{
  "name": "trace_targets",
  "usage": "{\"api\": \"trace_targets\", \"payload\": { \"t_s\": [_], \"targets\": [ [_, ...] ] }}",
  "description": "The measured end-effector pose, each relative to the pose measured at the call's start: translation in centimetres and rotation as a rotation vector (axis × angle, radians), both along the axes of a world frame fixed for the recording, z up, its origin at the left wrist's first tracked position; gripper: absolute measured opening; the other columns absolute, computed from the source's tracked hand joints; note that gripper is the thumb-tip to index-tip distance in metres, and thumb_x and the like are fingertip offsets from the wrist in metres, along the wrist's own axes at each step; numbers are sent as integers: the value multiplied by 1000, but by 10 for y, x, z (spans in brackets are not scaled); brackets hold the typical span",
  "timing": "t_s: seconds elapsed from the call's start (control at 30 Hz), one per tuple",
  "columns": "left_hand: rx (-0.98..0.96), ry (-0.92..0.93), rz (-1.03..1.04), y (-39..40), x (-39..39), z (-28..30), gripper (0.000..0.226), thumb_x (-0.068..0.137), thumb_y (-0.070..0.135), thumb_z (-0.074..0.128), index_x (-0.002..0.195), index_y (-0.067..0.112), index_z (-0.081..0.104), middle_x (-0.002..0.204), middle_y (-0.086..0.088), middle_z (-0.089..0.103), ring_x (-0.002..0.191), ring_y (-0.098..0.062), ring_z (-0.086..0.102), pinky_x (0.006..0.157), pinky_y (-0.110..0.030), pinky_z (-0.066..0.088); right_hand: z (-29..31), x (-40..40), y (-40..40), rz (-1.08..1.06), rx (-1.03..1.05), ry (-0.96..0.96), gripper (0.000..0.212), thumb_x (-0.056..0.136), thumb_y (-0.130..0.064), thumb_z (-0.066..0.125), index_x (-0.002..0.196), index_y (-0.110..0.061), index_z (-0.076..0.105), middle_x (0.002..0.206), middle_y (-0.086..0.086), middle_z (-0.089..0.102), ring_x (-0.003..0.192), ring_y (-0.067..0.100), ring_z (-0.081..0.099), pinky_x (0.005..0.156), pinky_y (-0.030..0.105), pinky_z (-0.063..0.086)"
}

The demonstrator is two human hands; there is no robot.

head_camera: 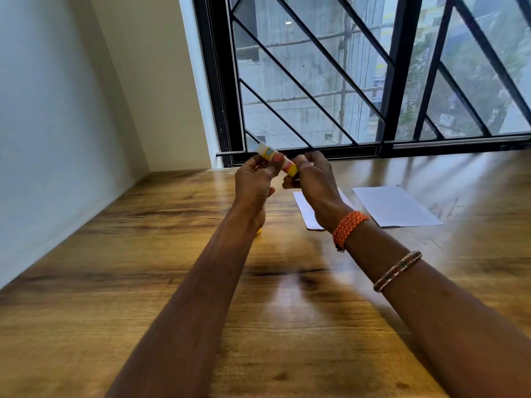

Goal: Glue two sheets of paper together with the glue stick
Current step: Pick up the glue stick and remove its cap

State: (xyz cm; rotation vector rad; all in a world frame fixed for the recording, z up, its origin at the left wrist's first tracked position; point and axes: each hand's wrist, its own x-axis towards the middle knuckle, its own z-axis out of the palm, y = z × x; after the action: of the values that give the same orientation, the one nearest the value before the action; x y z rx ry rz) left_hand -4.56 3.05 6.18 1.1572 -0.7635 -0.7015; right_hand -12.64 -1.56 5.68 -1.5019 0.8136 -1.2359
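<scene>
Both hands hold a small glue stick (277, 159) in the air above the wooden table (143, 254). The stick is yellow, red and white, and lies tilted, its white end up to the left. My left hand (254, 179) grips its upper part. My right hand (311, 179) pinches its yellow lower end. A small yellow thing (259, 231), perhaps the cap, peeks out on the table beside my left wrist. Two white paper sheets lie flat on the table: one (307, 211) partly hidden under my right hand, the other (395, 206) further right.
A white wall (57, 139) borders the table on the left. A large window with a black metal grille (344, 81) stands along the far edge. My right forearm wears an orange braided band (349, 228) and a bangle (398, 271).
</scene>
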Motion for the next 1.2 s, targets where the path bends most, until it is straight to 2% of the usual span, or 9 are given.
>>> {"api": "trace_targets", "payload": {
  "t_s": [0.13, 0.23, 0.33, 0.53, 0.67, 0.8, 0.9, 1.07, 1.2],
  "targets": [
    [-8, 39, 74, -1, 0, -1, 14, 83, 32, 67, 88, 21, 59, 86, 7, 61, 81, -8, 52, 69, -29, 38, -3, 4, 5, -96, -340, 17, 11, 98, -21, 44, 102, -10, 46, 75, -1, 58, 66, 13, 56, 71, 38, 48],
    [-23, 99, 85, -1, 1, 0, 25, 82, 40, 65, 92, 19, 60, 89, 6, 63, 84, -10, 54, 74, -32, 41, -12, 5, 4, -241, -756, 207, 28, 88, -9, 58, 112, -8, 43, 77, -7, 57, 72, 14, 58, 78, 35, 35],
    [22, 120, 76, -1, 3, 1, 32, 81, 44, 64, 97, 16, 58, 93, 5, 64, 91, -12, 54, 79, -35, 41, -17, 4, 0, -432, -965, 402, 39, 82, -4, 59, 113, -17, 40, 87, 2, 64, 81, 21, 62, 80, 35, 25],
    [65, 159, 95, 2, 1, 3, 38, 80, 37, 69, 106, 11, 58, 93, 2, 65, 95, -14, 54, 80, -34, 41, -17, -1, -11, -664, -1032, 665, 32, 75, -12, 70, 106, -14, 59, 96, 9, 65, 89, 31, 61, 81, 39, 21],
    [29, 116, 65, 1, 4, 4, 5, 86, 18, 64, 89, 19, 59, 86, 5, 63, 93, -12, 55, 78, -34, 41, -11, -2, -6, -544, -876, 646, 12, 89, -19, 51, 93, -15, 62, 96, 6, 59, 96, 24, 52, 85, 37, 18],
    [-29, -13, -68, 0, 1, 2, 23, 91, 4, 52, 106, 16, 62, 98, 5, 65, 90, -8, 58, 82, -36, 37, -2, -2, 0, -89, -258, 212, 39, 91, -31, 30, 63, -16, 52, 65, 1, 53, 68, 16, 48, 78, 38, 32],
    [-53, -49, -131, 1, -3, 2, 28, 91, 5, 52, 117, 14, 58, 97, 7, 65, 91, -7, 57, 79, -35, 35, -2, -2, 0, 62, -17, -78, 40, 96, -23, 30, 70, -7, 56, 60, 6, 49, 57, 17, 46, 61, 33, 40],
    [-3, -18, -17, 1, -1, 0, 5, 86, 21, 63, 86, 25, 60, 90, 7, 63, 86, -8, 54, 82, -36, 36, -3, 0, -3, -30, -240, -32, 14, 99, -15, 39, 95, -5, 47, 76, 9, 56, 59, 13, 54, 54, 25, 48],
    [18, 87, 22, 1, 5, 1, 22, 82, 42, 65, 86, 21, 60, 90, 6, 66, 89, -11, 57, 75, -34, 39, -13, 2, 0, -118, -866, 214, 18, 92, -11, 53, 105, -4, 42, 78, 1, 56, 64, 11, 50, 59, 28, 44]
  ]
}}
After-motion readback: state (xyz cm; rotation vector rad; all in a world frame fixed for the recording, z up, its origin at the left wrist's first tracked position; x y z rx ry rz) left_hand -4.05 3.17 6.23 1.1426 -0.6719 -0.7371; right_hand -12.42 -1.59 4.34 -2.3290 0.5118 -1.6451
